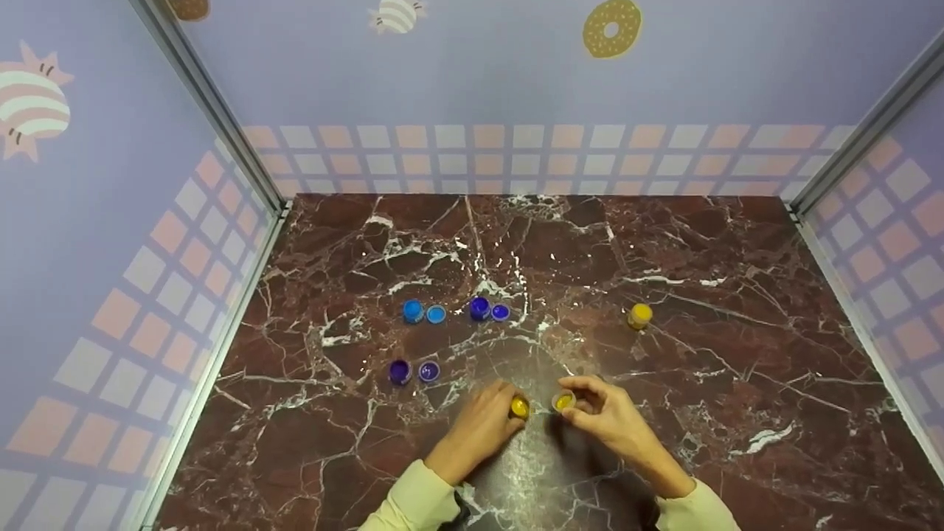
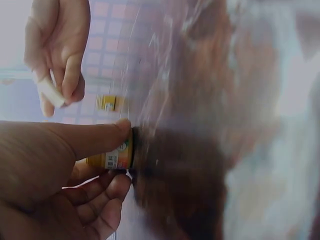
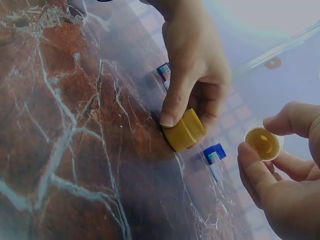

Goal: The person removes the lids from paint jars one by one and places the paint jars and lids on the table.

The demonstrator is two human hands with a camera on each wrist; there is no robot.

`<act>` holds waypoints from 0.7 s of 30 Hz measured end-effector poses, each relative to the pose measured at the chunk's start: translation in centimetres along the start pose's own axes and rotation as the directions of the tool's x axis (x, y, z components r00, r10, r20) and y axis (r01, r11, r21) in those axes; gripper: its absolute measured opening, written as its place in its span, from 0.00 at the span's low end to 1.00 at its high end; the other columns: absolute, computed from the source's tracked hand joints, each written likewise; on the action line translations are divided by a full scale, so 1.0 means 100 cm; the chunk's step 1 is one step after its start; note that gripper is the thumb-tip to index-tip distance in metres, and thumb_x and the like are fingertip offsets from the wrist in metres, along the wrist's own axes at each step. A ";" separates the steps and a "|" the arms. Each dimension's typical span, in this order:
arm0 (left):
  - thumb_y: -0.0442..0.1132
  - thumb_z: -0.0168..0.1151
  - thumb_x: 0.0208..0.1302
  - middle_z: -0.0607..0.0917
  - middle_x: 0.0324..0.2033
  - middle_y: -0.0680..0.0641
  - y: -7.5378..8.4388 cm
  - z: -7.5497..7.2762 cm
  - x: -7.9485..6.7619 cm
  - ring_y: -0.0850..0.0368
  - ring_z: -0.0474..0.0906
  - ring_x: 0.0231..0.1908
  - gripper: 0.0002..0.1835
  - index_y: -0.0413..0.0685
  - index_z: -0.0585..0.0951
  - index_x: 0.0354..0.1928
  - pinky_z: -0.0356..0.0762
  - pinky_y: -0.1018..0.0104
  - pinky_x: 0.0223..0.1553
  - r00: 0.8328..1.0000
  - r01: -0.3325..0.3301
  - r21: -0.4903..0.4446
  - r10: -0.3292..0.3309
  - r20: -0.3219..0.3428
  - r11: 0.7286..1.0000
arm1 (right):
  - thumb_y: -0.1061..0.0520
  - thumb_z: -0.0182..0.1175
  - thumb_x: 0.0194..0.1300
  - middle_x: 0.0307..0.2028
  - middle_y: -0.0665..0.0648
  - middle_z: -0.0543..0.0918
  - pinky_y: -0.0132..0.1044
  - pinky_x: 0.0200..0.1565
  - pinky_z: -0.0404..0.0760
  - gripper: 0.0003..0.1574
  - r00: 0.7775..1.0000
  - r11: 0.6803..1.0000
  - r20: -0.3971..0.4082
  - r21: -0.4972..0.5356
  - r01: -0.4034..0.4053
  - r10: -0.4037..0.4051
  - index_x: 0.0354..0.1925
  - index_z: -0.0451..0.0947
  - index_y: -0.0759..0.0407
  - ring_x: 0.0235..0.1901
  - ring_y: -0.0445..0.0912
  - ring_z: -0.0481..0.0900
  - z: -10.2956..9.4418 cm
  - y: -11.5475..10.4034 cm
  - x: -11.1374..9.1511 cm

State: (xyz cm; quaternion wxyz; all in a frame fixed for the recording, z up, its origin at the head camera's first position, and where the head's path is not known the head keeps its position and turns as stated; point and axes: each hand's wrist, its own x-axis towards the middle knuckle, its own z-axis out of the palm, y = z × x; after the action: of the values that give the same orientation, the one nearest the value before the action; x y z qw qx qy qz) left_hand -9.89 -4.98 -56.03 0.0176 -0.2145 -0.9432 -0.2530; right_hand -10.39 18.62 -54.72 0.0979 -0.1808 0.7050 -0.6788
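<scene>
My left hand grips a small yellow paint jar near the front of the marble-patterned table. Yellow paint shows in the jar's open mouth. In the left wrist view the thumb lies along one side of the jar, and a printed label is partly visible. To the right of it, my right hand pinches a round lid between thumb and fingers. The right wrist view shows the lid apart from the jar, its yellow-smeared inside facing the camera.
Open jars of light blue, dark blue and purple paint stand to the left, each with its lid beside it. Another yellow jar stands at the right. Patterned panels enclose the table's back and sides.
</scene>
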 end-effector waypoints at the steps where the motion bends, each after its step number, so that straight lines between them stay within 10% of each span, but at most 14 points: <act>1: 0.40 0.77 0.57 0.82 0.41 0.48 -0.002 -0.001 0.001 0.49 0.82 0.42 0.16 0.45 0.83 0.45 0.80 0.53 0.47 1.000 0.013 -0.002 -0.013 -0.008 1.000 | 0.75 0.65 0.61 0.48 0.82 0.75 0.26 0.44 0.81 0.28 1.000 1.000 0.002 -0.002 0.006 -0.006 0.57 0.70 0.88 0.39 0.41 0.81 0.000 0.000 0.001; 21: 0.27 0.76 0.53 0.80 0.39 0.38 -0.036 -0.023 0.027 0.38 0.83 0.40 0.13 0.34 0.82 0.39 0.82 0.46 0.44 0.946 0.280 -0.147 -0.299 -0.124 0.949 | 0.77 0.63 0.56 0.50 0.73 0.77 0.31 0.51 0.82 0.30 0.999 0.989 0.017 -0.143 -0.027 0.029 0.59 0.73 0.83 0.46 0.45 0.81 0.004 -0.001 0.016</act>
State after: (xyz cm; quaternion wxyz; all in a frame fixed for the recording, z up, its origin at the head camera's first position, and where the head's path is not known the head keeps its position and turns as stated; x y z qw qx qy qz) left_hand -14.02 -7.81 -55.35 0.0349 -0.0552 -0.9426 -0.3275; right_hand -11.67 17.67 -54.47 0.1011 -0.1840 0.7531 -0.6236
